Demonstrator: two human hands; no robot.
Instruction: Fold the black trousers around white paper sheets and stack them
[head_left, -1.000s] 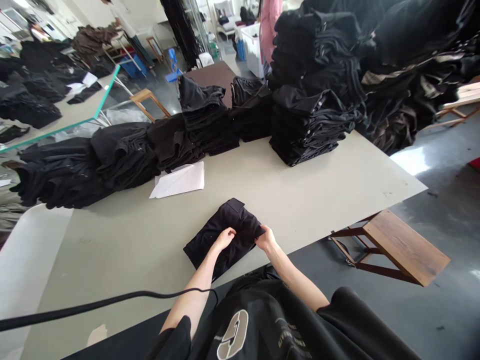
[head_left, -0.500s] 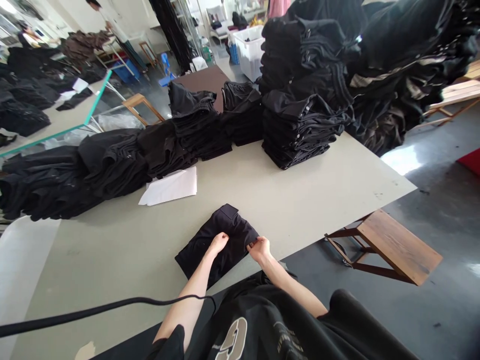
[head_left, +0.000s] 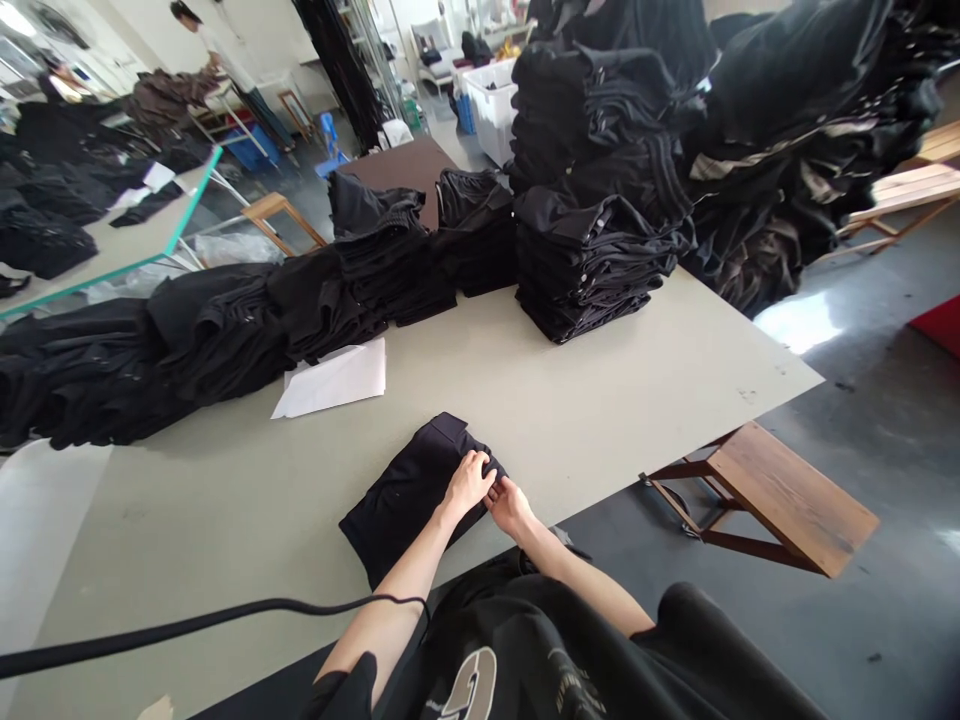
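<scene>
A folded black garment [head_left: 409,490] lies near the front edge of the pale table [head_left: 600,400]; its full shape is hidden by the folds. My left hand [head_left: 469,482] is closed on its right side, fingers curled at the cloth. Right beside it, my right hand [head_left: 511,505] grips the garment's right edge, with fingers partly under the fabric. The two hands almost touch each other. Beyond the garment, white paper sheets [head_left: 334,380] rest on the table.
Black garment stacks [head_left: 217,330] line the table's far side, with a taller folded stack [head_left: 592,265] at the right. A wooden stool [head_left: 795,495] stands off the right edge. A black cable [head_left: 187,628] crosses the lower left. Another person [head_left: 217,50] stands far back.
My left hand has moved right across the garment, from its middle to beside my right hand. The right hand stays at the garment's right edge.
</scene>
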